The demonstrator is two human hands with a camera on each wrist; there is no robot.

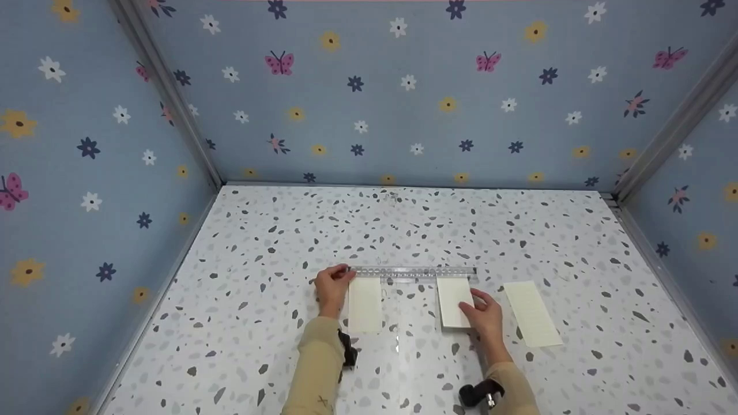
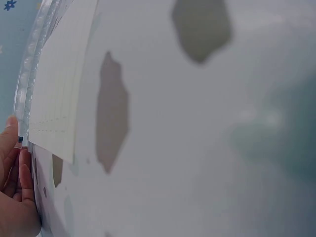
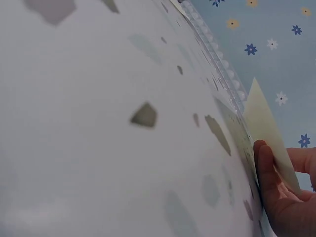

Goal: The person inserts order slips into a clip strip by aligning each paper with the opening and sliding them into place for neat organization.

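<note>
Our left hand [image 1: 332, 289] pinches the clear ruler [image 1: 410, 272], which reaches ahead of our right hand [image 1: 488, 318], seemingly to steady it; the right pinches a cream paper slip [image 1: 452, 300] tilted off the worktop [image 1: 369, 236].

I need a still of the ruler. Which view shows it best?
The head view: it shows the clear ruler lengthwise, from the left hand to its uncovered right end. The left wrist view has it foreshortened near the picture's left edge; the right wrist view, slanting at upper right.
</note>
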